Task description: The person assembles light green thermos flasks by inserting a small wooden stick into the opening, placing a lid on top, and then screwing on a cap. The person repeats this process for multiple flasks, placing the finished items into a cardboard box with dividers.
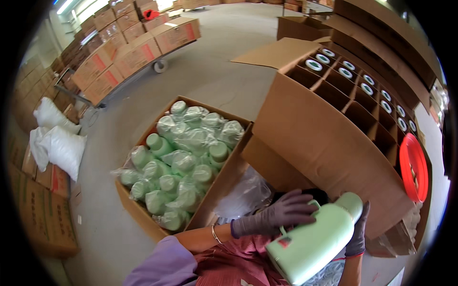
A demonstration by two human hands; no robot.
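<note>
A pale green thermos flask (316, 240) with a handle and a small red label lies tilted across my lap. My right hand (357, 233), in a grey glove, holds it from its right side, with much of the palm hidden behind it. My left hand (291, 212), gloved too, rests over the handle side with its fingers stretched out. Left of me, an open carton (210, 214) holds many green flask parts in clear plastic bags (191, 136). In front stands a tall divided carton (319, 133); silvery round tops (346, 73) show in several of its cells.
A red round plastic tray (413, 168) sits on the divided carton's right edge. Clear plastic (245, 193) lies between the cartons. Farther off are a cart (160, 66) loaded with boxes, white sacks (64, 150) and stacked cartons (43, 214) at the left.
</note>
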